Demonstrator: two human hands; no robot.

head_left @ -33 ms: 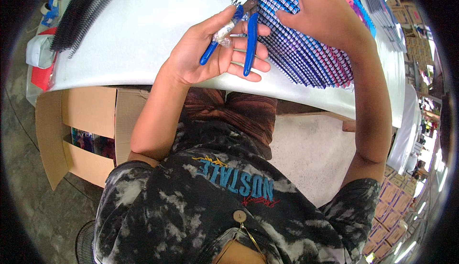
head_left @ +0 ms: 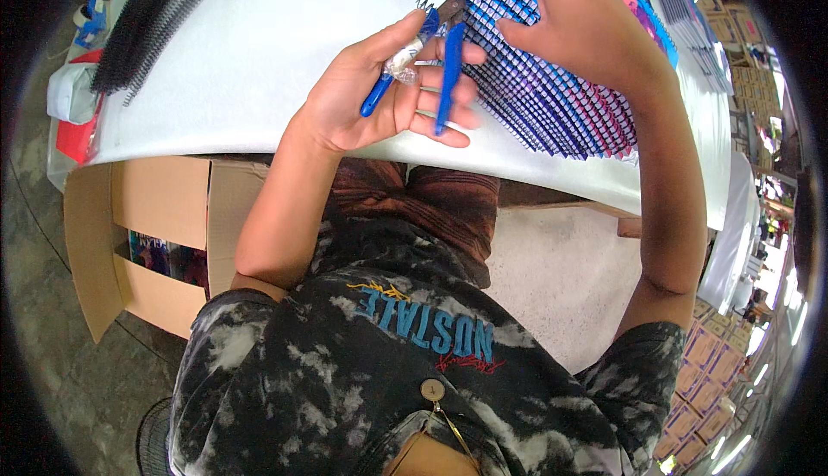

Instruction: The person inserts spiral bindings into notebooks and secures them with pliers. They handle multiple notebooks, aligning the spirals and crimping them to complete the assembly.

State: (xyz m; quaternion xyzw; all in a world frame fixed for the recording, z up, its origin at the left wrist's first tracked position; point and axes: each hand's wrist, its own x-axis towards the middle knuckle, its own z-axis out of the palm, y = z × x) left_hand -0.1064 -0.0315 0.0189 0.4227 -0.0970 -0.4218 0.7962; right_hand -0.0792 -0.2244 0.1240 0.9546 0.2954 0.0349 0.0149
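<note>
My left hand [head_left: 358,101] is turned palm up around blue-handled cutting pliers [head_left: 448,79]. One handle lies under the thumb with clear plastic or tape wrapped on it; the other rests against the fingers. The metal jaws [head_left: 450,8] point away from me, at the edge of a fanned stack of blue, purple and pink spiral-bound notebooks [head_left: 552,101]. A short dark coil end [head_left: 423,4] shows by the thumb tip. Over the far part of the stack is my right hand [head_left: 586,32], its thumb stretched out; the other fingers are mostly cut off by the upper edge.
Black binding coils [head_left: 151,32] lie in a bundle on the white-covered table [head_left: 250,53], far left. A tape roll [head_left: 89,21] sits beyond them. An open cardboard box [head_left: 159,196] stands left of my legs. More notebooks [head_left: 686,28] lie at the right; stacked cartons [head_left: 703,372] stand beyond.
The pliers' free handle has swung slightly left, toward the palm, as the fingers of my left hand curl a little. My right hand stays in place.
</note>
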